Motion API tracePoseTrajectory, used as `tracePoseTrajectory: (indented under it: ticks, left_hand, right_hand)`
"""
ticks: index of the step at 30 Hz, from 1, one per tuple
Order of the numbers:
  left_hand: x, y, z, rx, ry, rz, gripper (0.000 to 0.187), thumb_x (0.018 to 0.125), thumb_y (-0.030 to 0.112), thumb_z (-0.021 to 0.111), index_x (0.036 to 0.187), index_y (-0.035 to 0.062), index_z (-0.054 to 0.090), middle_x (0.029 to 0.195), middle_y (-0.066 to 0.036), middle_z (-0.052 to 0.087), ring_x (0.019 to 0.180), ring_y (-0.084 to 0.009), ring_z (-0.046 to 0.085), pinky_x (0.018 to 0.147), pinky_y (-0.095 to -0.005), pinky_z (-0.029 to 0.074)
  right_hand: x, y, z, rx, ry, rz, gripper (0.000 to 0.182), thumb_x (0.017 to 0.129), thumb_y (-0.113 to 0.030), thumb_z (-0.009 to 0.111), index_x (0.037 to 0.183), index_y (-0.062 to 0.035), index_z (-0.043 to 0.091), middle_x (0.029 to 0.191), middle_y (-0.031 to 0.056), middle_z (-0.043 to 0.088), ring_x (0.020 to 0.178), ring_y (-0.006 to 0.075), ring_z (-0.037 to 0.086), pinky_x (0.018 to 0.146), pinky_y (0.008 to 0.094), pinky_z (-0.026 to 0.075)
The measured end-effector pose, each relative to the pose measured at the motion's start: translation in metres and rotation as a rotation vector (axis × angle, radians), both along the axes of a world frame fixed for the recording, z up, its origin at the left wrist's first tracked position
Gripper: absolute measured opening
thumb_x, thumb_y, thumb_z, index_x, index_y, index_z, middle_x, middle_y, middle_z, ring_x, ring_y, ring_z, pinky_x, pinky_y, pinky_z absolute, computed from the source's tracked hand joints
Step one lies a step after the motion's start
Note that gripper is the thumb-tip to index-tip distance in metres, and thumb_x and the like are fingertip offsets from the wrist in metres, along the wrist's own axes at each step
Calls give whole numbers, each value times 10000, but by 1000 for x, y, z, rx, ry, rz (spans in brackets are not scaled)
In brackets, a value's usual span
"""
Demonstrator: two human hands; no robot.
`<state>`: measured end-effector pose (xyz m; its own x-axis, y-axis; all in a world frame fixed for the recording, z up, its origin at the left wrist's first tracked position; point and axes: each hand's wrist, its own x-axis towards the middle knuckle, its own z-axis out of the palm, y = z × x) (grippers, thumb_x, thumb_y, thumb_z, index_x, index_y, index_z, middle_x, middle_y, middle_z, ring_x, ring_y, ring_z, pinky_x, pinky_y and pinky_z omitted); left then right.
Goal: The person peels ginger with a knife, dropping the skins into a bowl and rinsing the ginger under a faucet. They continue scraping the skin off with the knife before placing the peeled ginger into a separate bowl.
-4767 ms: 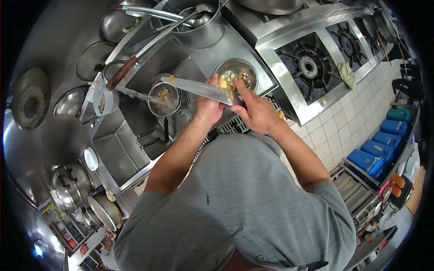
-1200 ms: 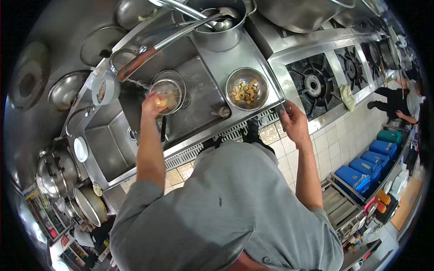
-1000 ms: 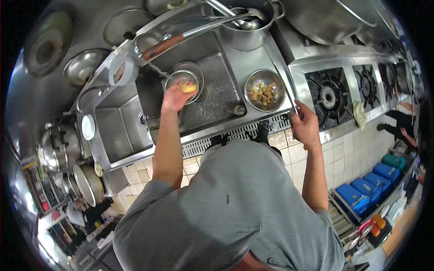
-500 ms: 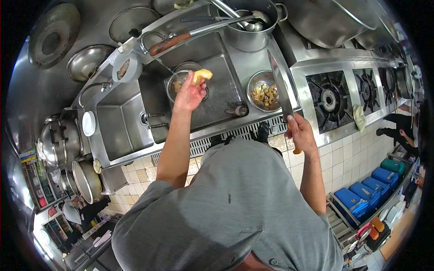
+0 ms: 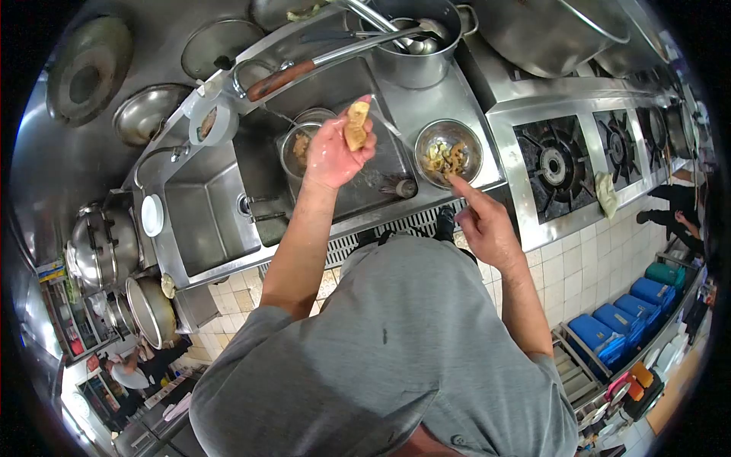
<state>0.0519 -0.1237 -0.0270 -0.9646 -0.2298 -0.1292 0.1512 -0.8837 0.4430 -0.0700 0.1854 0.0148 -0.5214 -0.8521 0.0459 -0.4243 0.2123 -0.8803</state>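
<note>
My left hand (image 5: pixel 340 152), wet and raised above the large sink, grips a pale yellow-brown knobbly piece that looks like ginger (image 5: pixel 356 126). To its right, my right hand (image 5: pixel 493 232) is closed with the index finger stretched toward the upper left. The knife's blade (image 5: pixel 394 129) shows only as a thin bright line, almost edge-on, near the left hand; its handle is hidden in my right fist. Beyond that fingertip stands a steel bowl (image 5: pixel 474 145) holding peelings and scraps. Another metal bowl (image 5: pixel 286 156) in the sink, partly behind my left hand, contains similar pieces.
A long wooden-handled tool (image 5: pixel 282 80) lies across the sink's back toward a tall pot (image 5: pixel 419 70). Gas burners (image 5: pixel 556 166) are at right. A small brush-like thing (image 5: pixel 400 187) lies in the sink. Other people (image 5: pixel 133 373) are at the far left and right edges.
My left hand has moved right and turned the ginger more upright. My right hand has swung the knife from above the counter's right side leftward toward the left hand, turning the blade edge-on.
</note>
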Motion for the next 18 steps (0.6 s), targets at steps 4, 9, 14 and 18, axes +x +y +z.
tracePoseTrajectory:
  ticks: [4, 9, 14, 18]
  left_hand:
    - [-18, 25, -3, 6, -38, 4, 423, 1006, 296, 547, 1362, 73, 601, 965, -83, 671, 895, -263, 654, 749, -407, 572]
    - [-42, 77, 25, 148, -80, -7, 366, 989, 228, 538, 1271, 9, 620, 1139, -146, 680, 1099, -313, 633, 1049, -491, 498]
    - [-55, 93, 24, 166, 83, -121, 435, 979, 229, 525, 1314, -45, 570, 1160, -163, 652, 995, -262, 600, 1021, -440, 492]
    - [-55, 104, 39, 68, -84, -50, 452, 1005, 315, 523, 1276, -42, 583, 1122, -154, 652, 923, -235, 584, 930, -400, 498]
  right_hand:
    - [-6, -16, 17, 138, -433, -53, 255, 1040, -120, 607, 1268, -13, 650, 825, 73, 689, 736, 139, 671, 710, 317, 554]
    - [-17, -27, 22, 2, -393, -139, 148, 1040, -126, 611, 1084, 14, 631, 762, 58, 638, 635, 117, 623, 604, 289, 512]
    - [-24, -32, 31, -39, -391, -226, 188, 1024, -114, 636, 1154, 12, 586, 787, 76, 647, 636, 116, 626, 592, 299, 513]
    - [-24, -35, 35, -39, -411, -256, 169, 1025, -119, 637, 1114, 7, 569, 796, 77, 647, 631, 114, 628, 575, 299, 515]
